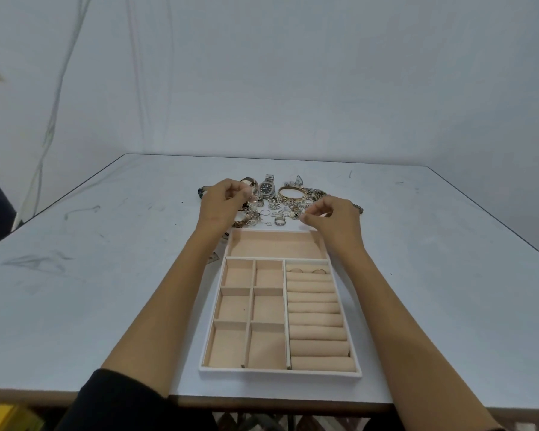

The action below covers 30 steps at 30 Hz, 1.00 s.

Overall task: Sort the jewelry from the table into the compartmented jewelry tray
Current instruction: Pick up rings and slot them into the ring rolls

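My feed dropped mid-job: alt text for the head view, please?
The left hand and right hand reach, fingers curled, into a jewelry pile beyond a compartmented tray on a table. The tray holds only two rings, in its farthest ring-roll slot.

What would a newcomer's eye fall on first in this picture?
A beige tray lies on the table, nearly empty but for two rings in its far right roll row. Just beyond it glitters a jewelry pile with a dark-faced watch and a gold bangle. The left hand and right hand hang over the pile, fingers curled; whether they hold anything is unclear.
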{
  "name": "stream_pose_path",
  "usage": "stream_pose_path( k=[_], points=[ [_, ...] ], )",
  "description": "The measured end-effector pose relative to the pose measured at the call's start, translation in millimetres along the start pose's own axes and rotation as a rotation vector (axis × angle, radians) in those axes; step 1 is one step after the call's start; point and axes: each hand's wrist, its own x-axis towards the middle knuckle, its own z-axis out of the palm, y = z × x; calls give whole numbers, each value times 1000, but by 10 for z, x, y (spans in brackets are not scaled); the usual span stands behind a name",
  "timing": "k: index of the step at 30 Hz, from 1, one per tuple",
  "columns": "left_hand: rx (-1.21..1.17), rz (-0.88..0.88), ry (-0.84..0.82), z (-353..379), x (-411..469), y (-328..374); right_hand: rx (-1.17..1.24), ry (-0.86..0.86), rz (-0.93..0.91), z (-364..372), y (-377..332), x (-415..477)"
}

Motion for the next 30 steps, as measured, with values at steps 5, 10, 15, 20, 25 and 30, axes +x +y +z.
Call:
stream_pose_path(
  k=[5, 10, 15, 20, 25, 30],
  points=[
    [-56, 41, -10, -1, -26, 84, 68, -215, -51, 148, -187, 31],
    [-35, 83, -10, 46, -47, 142, 130, -394, -74, 337, -403, 109],
    [-10, 109, 25, 67, -26, 126, 217, -338, -33, 420, -370, 118],
    [42, 82, 110, 61, 6, 76, 188, -243, -2, 376, -287, 165],
    [82, 47, 138, 26, 14, 26, 40, -180, -9, 398, -190, 192],
    [130, 67, 76, 33, -22, 4, -89, -162, -76, 376, -170, 205]
  ],
)
